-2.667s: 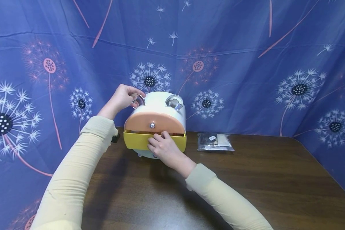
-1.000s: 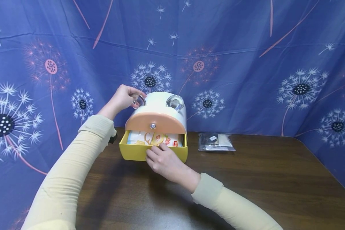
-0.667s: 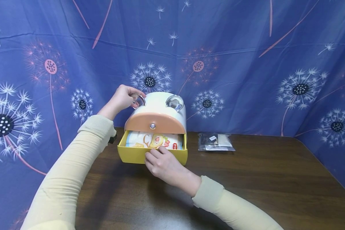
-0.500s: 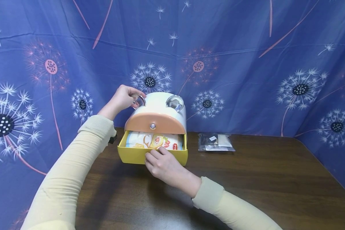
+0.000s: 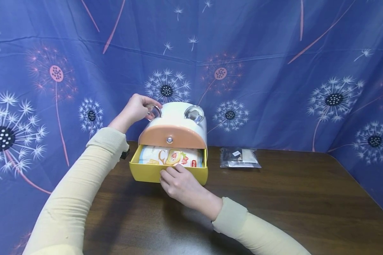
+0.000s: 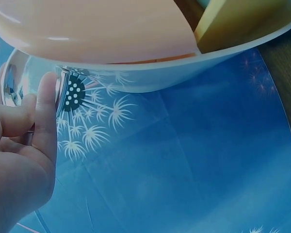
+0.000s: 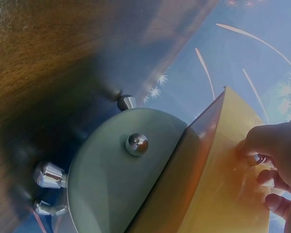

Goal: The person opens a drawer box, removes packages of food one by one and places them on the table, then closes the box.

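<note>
A small white cabinet (image 5: 176, 112) with a rounded top stands on the table against the cloth. My left hand (image 5: 133, 109) grips the shiny, ear-like ring (image 6: 62, 90) at its top left, fingers and thumb round the rim. The yellow middle drawer (image 5: 146, 173) is pulled well out. On its front, my right hand (image 5: 182, 185) pinches a small metal knob (image 7: 255, 159), mostly covered by the fingers. Inside the drawer lies a white packet (image 5: 150, 153) printed with fruit and food pictures. Above, the peach top drawer (image 5: 154, 136) is closed.
A pale green bottom drawer (image 7: 117, 170) sits closed below the yellow one, with metal feet (image 7: 51, 175) beneath the cabinet. Another shiny ring (image 5: 194, 113) is at the top right. A clear plastic bag (image 5: 249, 164) lies on the brown table (image 5: 290, 191); blue dandelion cloth (image 5: 268, 117) hangs behind.
The yellow drawer has slid out towards me from barely open, bringing the packet into view. My right hand has come back with it, while my left hand has stayed on the ring.
</note>
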The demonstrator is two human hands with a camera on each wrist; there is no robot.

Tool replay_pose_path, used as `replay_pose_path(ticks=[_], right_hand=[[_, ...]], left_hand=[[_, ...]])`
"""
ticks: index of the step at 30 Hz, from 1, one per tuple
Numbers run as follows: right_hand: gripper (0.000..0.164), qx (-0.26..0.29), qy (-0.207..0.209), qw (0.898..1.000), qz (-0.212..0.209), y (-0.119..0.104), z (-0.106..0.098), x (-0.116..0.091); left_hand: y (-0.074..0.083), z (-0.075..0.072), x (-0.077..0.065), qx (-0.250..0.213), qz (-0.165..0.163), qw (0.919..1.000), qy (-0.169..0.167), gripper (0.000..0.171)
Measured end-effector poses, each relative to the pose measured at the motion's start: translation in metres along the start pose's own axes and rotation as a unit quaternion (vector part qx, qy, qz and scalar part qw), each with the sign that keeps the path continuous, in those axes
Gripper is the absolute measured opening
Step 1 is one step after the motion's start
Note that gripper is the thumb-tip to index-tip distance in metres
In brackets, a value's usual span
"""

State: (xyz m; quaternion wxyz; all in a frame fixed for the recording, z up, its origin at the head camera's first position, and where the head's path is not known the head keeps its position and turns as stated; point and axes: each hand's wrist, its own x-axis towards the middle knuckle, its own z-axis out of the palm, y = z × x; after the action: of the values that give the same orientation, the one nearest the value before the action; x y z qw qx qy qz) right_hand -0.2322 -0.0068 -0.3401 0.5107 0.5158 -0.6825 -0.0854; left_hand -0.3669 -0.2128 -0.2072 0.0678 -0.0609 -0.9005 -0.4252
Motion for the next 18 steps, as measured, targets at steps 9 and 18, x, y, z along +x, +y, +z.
replay_pose_path(ticks=[9, 18], right_hand=[[0.047, 0.003, -0.011, 1.0, -0.005, 0.0001, -0.0021, 0.0013], [0.048, 0.006, -0.01, 1.0, -0.008, -0.0011, -0.0048, 0.0021]], left_hand=[[0.0003, 0.0004, -0.0005, 0.002, -0.003, 1.0, 0.005, 0.047], [0.0002, 0.0018, -0.0003, 0.011, 0.002, 0.9999, 0.009, 0.048]])
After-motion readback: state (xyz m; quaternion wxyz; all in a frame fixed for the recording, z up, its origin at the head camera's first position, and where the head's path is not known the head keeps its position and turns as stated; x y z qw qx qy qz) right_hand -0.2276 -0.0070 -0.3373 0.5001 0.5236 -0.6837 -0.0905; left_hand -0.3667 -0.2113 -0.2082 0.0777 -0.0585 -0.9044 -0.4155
